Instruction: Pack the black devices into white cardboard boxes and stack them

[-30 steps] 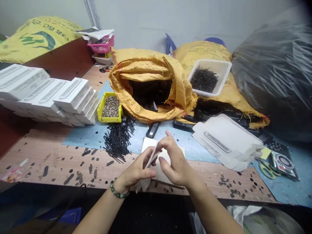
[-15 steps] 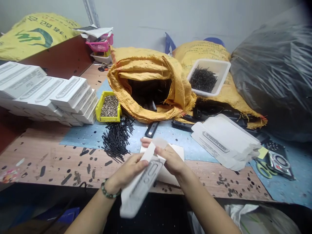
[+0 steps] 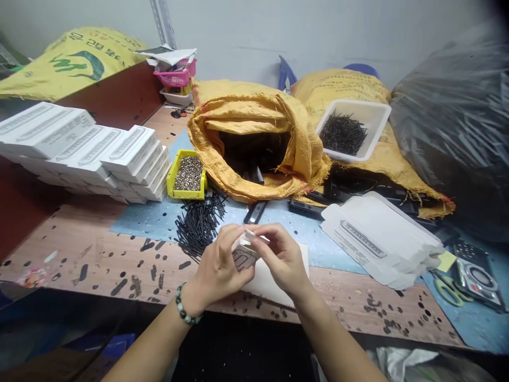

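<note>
Head view. At the centre of the frame, a white carton (image 3: 243,258) is held between both hands, in front of a white board (image 3: 274,284) on the bench (image 3: 334,292); whether the board is touched by it cannot be told. The carton's left side is clasped by the left hand (image 3: 225,260), with the fingers curled together and the thumb extended below. At the upper end, a small flap (image 3: 248,234) is pinched between the thumb and forefinger of the right hand (image 3: 283,260); the remaining fingers are bent, and their tips are hidden.

Thin card is suggested by the blanks (image 3: 369,233) at right of centre. The carton is therefore judged light, stiff along its folds, easily dented across its broad faces, and slightly slippery. It is best held lightly by its long edges, where the folds give support; the flap is best taken near its crease, since its free edge may be bent. Similar boxes (image 3: 133,151) are stacked at left.
</note>
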Demonstrator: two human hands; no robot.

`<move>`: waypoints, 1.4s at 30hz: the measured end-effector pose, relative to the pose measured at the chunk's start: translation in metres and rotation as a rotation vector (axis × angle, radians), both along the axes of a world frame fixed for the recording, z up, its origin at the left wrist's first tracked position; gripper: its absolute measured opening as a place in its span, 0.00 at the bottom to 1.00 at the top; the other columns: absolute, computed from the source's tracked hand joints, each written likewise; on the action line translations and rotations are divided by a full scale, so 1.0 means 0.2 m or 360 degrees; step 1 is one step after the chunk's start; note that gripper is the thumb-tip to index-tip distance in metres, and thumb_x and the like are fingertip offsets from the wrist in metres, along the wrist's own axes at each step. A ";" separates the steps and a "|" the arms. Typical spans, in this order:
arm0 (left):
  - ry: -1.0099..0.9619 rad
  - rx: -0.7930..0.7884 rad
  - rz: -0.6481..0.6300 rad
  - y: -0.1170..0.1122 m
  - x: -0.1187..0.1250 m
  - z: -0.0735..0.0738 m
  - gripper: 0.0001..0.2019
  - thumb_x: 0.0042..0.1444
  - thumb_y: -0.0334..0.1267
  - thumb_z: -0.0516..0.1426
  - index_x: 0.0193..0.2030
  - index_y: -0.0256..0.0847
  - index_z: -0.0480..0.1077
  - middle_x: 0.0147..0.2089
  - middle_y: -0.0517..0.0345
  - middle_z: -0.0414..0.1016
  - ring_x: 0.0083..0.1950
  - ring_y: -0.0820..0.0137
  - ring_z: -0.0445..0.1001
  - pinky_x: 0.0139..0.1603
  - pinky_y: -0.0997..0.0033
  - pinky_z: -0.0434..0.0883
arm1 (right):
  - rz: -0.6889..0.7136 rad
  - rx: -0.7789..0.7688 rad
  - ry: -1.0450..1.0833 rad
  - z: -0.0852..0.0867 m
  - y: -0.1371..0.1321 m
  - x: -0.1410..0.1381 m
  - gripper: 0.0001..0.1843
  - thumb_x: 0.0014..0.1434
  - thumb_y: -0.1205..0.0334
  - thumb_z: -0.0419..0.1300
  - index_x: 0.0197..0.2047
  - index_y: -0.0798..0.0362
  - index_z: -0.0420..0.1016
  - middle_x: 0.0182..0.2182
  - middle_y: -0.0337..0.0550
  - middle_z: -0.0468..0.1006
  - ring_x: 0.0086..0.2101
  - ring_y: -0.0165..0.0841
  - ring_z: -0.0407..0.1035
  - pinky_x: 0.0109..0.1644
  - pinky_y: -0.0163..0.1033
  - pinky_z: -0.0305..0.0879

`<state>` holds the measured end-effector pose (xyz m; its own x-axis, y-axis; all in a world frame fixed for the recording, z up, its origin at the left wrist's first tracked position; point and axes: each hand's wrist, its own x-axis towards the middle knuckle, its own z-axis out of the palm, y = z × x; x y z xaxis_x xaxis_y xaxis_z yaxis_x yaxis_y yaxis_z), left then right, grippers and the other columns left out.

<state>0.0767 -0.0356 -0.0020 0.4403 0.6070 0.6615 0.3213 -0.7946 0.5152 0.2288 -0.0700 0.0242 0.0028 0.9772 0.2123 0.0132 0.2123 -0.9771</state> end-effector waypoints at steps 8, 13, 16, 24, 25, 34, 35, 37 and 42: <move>-0.0072 -0.0091 -0.0017 0.07 -0.03 0.06 0.36 0.50 0.33 0.61 0.61 0.43 0.44 0.55 0.43 0.57 0.58 0.61 0.62 0.52 0.57 0.71 | 0.0087 0.0090 0.0053 0.00 0.01 -0.02 0.15 0.62 0.57 0.58 0.53 0.37 0.72 0.60 0.40 0.64 0.59 0.39 0.59 0.57 0.47 0.66; -0.0046 -0.0153 0.0013 0.07 -0.03 0.05 0.29 0.50 0.33 0.60 0.55 0.45 0.49 0.53 0.47 0.58 0.54 0.62 0.65 0.50 0.59 0.72 | 0.0057 0.0157 -0.0199 0.00 0.00 -0.05 0.15 0.62 0.63 0.58 0.51 0.39 0.73 0.58 0.43 0.66 0.58 0.39 0.60 0.60 0.50 0.63; 0.0019 -0.0223 0.0073 0.07 -0.05 0.06 0.27 0.51 0.32 0.59 0.54 0.46 0.50 0.53 0.48 0.57 0.53 0.62 0.66 0.49 0.58 0.73 | 0.0003 0.0078 -0.0150 -0.01 0.04 -0.03 0.10 0.61 0.63 0.59 0.45 0.42 0.76 0.53 0.43 0.70 0.54 0.38 0.65 0.54 0.46 0.68; -0.0666 -0.0648 0.0126 0.11 -0.09 0.00 0.48 0.43 0.63 0.61 0.65 0.50 0.43 0.65 0.43 0.51 0.64 0.54 0.60 0.63 0.49 0.65 | -0.0318 -0.0319 0.0405 -0.12 0.30 0.03 0.09 0.62 0.52 0.54 0.43 0.46 0.70 0.42 0.41 0.75 0.40 0.34 0.72 0.44 0.47 0.72; -0.0831 -0.0647 0.0107 0.13 -0.08 -0.03 0.43 0.44 0.65 0.59 0.62 0.48 0.50 0.63 0.44 0.55 0.64 0.55 0.62 0.62 0.50 0.66 | -0.0104 -0.0342 0.0165 -0.15 0.32 0.03 0.11 0.64 0.53 0.51 0.44 0.47 0.71 0.42 0.43 0.75 0.41 0.36 0.71 0.45 0.48 0.71; 0.0125 -0.1141 0.0577 0.17 -0.32 -0.03 0.24 0.47 0.46 0.63 0.51 0.40 0.66 0.49 0.49 0.73 0.46 0.58 0.75 0.45 0.58 0.75 | 0.0193 0.0207 -0.1632 -0.26 0.49 0.30 0.21 0.49 0.76 0.53 0.47 0.54 0.71 0.47 0.53 0.74 0.50 0.44 0.65 0.57 0.52 0.59; 0.0328 -0.1060 0.0640 0.17 -0.33 -0.04 0.22 0.48 0.44 0.62 0.49 0.40 0.68 0.53 0.48 0.72 0.49 0.56 0.74 0.47 0.55 0.74 | 0.0046 0.0206 -0.1544 -0.24 0.49 0.28 0.24 0.51 0.74 0.53 0.52 0.55 0.66 0.48 0.54 0.73 0.50 0.44 0.66 0.54 0.51 0.62; 0.0603 -0.0864 0.0729 0.17 -0.34 -0.07 0.16 0.48 0.40 0.60 0.45 0.39 0.70 0.59 0.46 0.68 0.55 0.53 0.71 0.54 0.50 0.70 | -0.0294 0.0210 -0.1145 -0.20 0.47 0.21 0.31 0.54 0.71 0.50 0.62 0.53 0.51 0.51 0.55 0.70 0.50 0.43 0.67 0.51 0.49 0.65; 0.0569 -0.0563 0.0755 0.20 -0.33 -0.10 0.19 0.48 0.36 0.59 0.49 0.40 0.68 0.58 0.48 0.69 0.58 0.57 0.68 0.59 0.54 0.67 | -0.0142 0.0196 -0.0446 -0.12 0.44 -0.06 0.33 0.56 0.65 0.52 0.63 0.47 0.46 0.52 0.51 0.69 0.51 0.40 0.67 0.53 0.48 0.66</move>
<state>0.0107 0.0041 -0.0213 0.2281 0.9405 0.2519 0.7910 -0.3299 0.5153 0.2165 0.0189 0.0011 0.0119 0.9427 0.3335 0.3019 0.3146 -0.8999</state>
